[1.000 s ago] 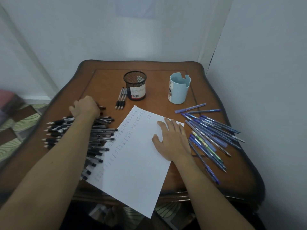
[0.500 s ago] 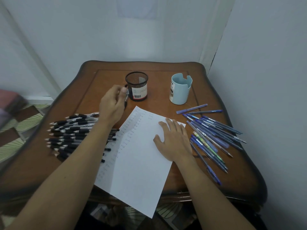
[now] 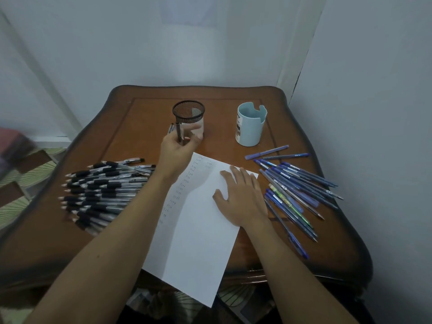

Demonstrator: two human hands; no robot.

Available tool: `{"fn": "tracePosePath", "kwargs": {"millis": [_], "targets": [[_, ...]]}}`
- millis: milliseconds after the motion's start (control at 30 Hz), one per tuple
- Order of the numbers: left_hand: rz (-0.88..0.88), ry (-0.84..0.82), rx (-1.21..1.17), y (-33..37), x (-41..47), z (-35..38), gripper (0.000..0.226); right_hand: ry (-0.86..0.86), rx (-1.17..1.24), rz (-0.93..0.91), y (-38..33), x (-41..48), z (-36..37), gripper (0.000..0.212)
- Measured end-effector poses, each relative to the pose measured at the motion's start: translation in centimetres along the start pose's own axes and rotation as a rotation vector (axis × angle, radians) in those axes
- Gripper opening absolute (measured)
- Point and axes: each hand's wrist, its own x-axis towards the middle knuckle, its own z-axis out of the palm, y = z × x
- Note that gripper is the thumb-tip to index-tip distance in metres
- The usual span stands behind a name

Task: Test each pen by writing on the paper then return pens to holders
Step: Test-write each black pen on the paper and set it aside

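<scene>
My left hand (image 3: 177, 149) is raised in front of the black mesh holder (image 3: 189, 113) and grips a few black pens (image 3: 178, 132), their ends pointing up. My right hand (image 3: 242, 197) lies flat, fingers spread, on the white paper (image 3: 198, 239), which carries columns of small written marks near its upper left. A large pile of black pens (image 3: 102, 190) lies on the left of the table. A spread of blue pens (image 3: 294, 190) lies on the right. The light blue holder (image 3: 249, 127) stands at the back right.
The brown wooden table (image 3: 145, 118) sits in a corner, with walls close behind and to the right. The paper's near corner hangs over the front edge. A patterned floor (image 3: 35, 164) and some dark objects show at the left.
My left hand left the black pen pile, moved right and forward to the mesh holder, and picked up the pens that lay beside it. My right hand stayed on the paper.
</scene>
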Motion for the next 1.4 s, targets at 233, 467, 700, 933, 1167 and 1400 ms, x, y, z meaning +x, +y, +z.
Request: {"fn": "tracePosePath", "kwargs": {"millis": [233,467,700,933,1167,1400], "targets": [[-0.136,-0.014,-0.044,-1.6,0.6,1.2,0.042,-0.001,0.003,-0.004,-0.1,0.0,0.0,0.072],[-0.109,-0.027,-0.024,-2.6,1.0,2.3,0.021,0.006,0.009,-0.021,0.0,-0.2,-0.1,0.063],[-0.123,0.108,0.094,-3.3,0.9,3.1,0.02,0.018,0.023,-0.026,0.0,-0.2,-0.1,0.063],[-0.098,0.122,0.223,-4.6,1.6,2.9,0.019,0.001,0.009,-0.015,0.0,0.0,-0.1,0.066],[0.018,0.05,0.277,-4.9,1.5,3.0,0.016,0.001,0.01,-0.012,-0.1,-0.1,-0.1,0.072],[0.004,0.019,0.29,-4.4,1.4,3.1,0.015,0.004,0.016,-0.019,-0.1,-0.2,-0.1,0.07]]}}
